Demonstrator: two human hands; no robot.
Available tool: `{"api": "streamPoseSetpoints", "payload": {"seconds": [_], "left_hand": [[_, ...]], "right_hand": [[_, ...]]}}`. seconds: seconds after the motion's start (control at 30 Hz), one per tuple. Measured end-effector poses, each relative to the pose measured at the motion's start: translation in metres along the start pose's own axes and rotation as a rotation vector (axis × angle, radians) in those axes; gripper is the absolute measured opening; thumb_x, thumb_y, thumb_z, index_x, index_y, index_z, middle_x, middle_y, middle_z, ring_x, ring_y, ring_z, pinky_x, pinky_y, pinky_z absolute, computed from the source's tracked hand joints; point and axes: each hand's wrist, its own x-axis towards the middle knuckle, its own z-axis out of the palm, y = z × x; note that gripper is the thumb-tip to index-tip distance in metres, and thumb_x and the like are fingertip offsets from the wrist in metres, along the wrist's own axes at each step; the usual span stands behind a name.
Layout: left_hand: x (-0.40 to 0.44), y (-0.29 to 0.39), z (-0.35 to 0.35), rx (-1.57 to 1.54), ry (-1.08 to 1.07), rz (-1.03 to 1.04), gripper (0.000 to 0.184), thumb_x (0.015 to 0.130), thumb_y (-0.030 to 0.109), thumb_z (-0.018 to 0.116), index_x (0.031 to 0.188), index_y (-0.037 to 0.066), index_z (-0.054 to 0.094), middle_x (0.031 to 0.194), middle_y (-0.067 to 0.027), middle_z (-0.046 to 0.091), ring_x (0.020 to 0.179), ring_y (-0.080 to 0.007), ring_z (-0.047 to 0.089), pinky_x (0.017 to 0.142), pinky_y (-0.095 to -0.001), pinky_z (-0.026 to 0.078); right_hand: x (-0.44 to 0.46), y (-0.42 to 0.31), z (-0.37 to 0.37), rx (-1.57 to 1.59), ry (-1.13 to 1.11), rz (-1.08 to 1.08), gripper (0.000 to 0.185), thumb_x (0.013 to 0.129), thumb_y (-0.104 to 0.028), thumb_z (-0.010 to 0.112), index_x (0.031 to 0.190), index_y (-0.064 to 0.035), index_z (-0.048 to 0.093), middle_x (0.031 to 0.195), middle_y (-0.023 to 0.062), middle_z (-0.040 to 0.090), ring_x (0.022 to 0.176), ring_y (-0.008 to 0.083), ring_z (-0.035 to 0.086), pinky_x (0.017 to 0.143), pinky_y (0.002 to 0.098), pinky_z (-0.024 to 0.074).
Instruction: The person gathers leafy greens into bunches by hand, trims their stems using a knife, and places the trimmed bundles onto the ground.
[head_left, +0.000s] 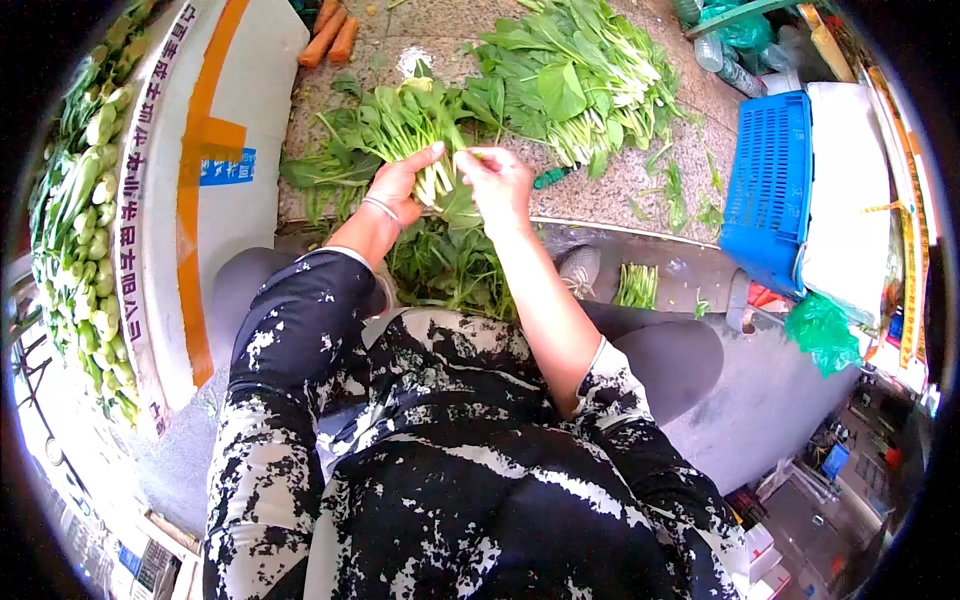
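Observation:
My left hand (397, 188) is wrapped around a bunch of leafy greens (410, 120), its pale cut stems pointing toward me. At the right side of that bunch, my right hand (498, 183) has thumb and fingers pinched together on a green stalk or leaf; the fingers partly hide it. A larger pile of leafy greens (575, 85) lies beyond on the speckled stone surface (640, 205). Just right of my right hand is a small dark green object (551, 177), too small to identify. Below my hands, more loose leaves (455, 265) are heaped between my legs.
Carrots (328, 38) lie at the back left. A white foam box (235, 130) with orange tape stands at left, with more greens (98, 250) past it. At right are a blue plastic basket (768, 175) and a green plastic bag (823, 333). A stem bundle (637, 286) sits by my shoe (579, 270).

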Motion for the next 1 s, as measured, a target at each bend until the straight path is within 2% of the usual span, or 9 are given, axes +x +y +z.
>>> {"api": "streamPoseSetpoints", "payload": {"seconds": [0.13,0.23,0.4,0.47,0.5,0.63,0.73,0.8,1.0], "left_hand": [[0.002,-0.004,-0.003,0.007,-0.032,-0.075,0.016,0.080,0.022,0.059,0.088,0.008,0.056,0.080,-0.0031,0.060,0.069,-0.0153,0.057,0.064,-0.0293,0.048],[0.005,-0.002,-0.009,0.025,-0.112,-0.075,0.014,0.080,0.019,0.058,0.087,0.007,0.056,0.080,-0.0047,0.060,0.070,-0.0173,0.058,0.065,-0.0318,0.048],[0.008,-0.011,-0.001,-0.198,-0.061,-0.063,0.010,0.077,0.012,0.058,0.086,0.006,0.056,0.081,-0.0066,0.060,0.070,-0.0191,0.058,0.069,-0.0339,0.047],[0.010,-0.025,0.004,-0.249,-0.054,-0.019,0.011,0.077,0.011,0.059,0.086,0.008,0.055,0.083,-0.0067,0.060,0.073,-0.0195,0.057,0.069,-0.0334,0.046],[0.013,-0.034,0.004,-0.338,-0.053,0.012,0.012,0.076,0.011,0.059,0.087,0.008,0.055,0.083,-0.0066,0.060,0.074,-0.0197,0.057,0.068,-0.0335,0.046],[0.014,-0.062,0.004,-0.464,-0.035,0.056,0.013,0.076,0.012,0.059,0.088,0.009,0.054,0.084,-0.0064,0.060,0.078,-0.0203,0.057,0.067,-0.0342,0.046],[0.014,-0.060,0.001,-0.468,-0.017,0.059,0.014,0.076,0.012,0.059,0.088,0.007,0.054,0.084,-0.0067,0.060,0.078,-0.0205,0.056,0.068,-0.0341,0.046],[0.018,-0.056,-0.002,-0.503,-0.144,0.038,0.015,0.076,0.011,0.059,0.089,0.005,0.054,0.084,-0.0075,0.059,0.078,-0.0205,0.056,0.069,-0.0340,0.045],[0.017,-0.056,-0.003,-0.524,-0.112,-0.002,0.015,0.076,0.006,0.058,0.090,0.004,0.054,0.084,-0.0074,0.058,0.078,-0.0205,0.055,0.071,-0.0347,0.046]], "right_hand": [[0.003,0.019,0.004,-0.114,-0.049,-0.021,0.014,0.074,-0.013,0.064,0.073,0.0007,0.062,0.063,0.0016,0.060,0.054,0.0063,0.052,0.049,0.0208,0.0401],[0.001,0.007,-0.005,-0.268,-0.275,0.027,0.018,0.078,-0.017,0.062,0.089,-0.0024,0.061,0.071,0.0012,0.059,0.056,0.0055,0.049,0.047,0.0177,0.0378],[-0.015,-0.002,-0.023,0.020,-0.040,0.165,0.026,0.082,-0.018,0.055,0.104,-0.0033,0.055,0.084,0.0044,0.061,0.058,0.0087,0.054,0.053,0.0208,0.0433],[-0.021,0.024,-0.037,-0.001,-0.104,0.034,0.025,0.080,-0.008,0.051,0.104,-0.0023,0.055,0.092,0.0070,0.060,0.068,0.0102,0.055,0.061,0.0219,0.0445],[-0.026,0.026,-0.040,-0.147,-0.166,-0.048,0.032,0.077,-0.003,0.047,0.109,-0.0056,0.053,0.100,0.0041,0.058,0.067,0.0079,0.054,0.047,0.0174,0.0381],[-0.036,0.035,-0.056,-0.194,-0.247,0.028,0.039,0.074,0.000,0.047,0.113,-0.0040,0.049,0.104,0.0058,0.056,0.074,0.0093,0.055,0.053,0.0194,0.0414],[-0.037,0.049,-0.055,-0.388,-0.102,-0.098,0.034,0.076,-0.002,0.049,0.111,-0.0003,0.049,0.094,0.0104,0.059,0.073,0.0116,0.056,0.064,0.0238,0.0448],[-0.039,0.053,-0.055,-0.324,-0.306,-0.020,0.029,0.080,-0.011,0.054,0.107,-0.0007,0.051,0.084,0.0091,0.060,0.066,0.0113,0.056,0.059,0.0243,0.0446],[-0.049,0.039,-0.061,-0.365,-0.218,-0.006,0.014,0.081,-0.012,0.054,0.087,-0.0004,0.058,0.063,0.0042,0.058,0.055,0.0106,0.054,0.052,0.0242,0.0436]]}}
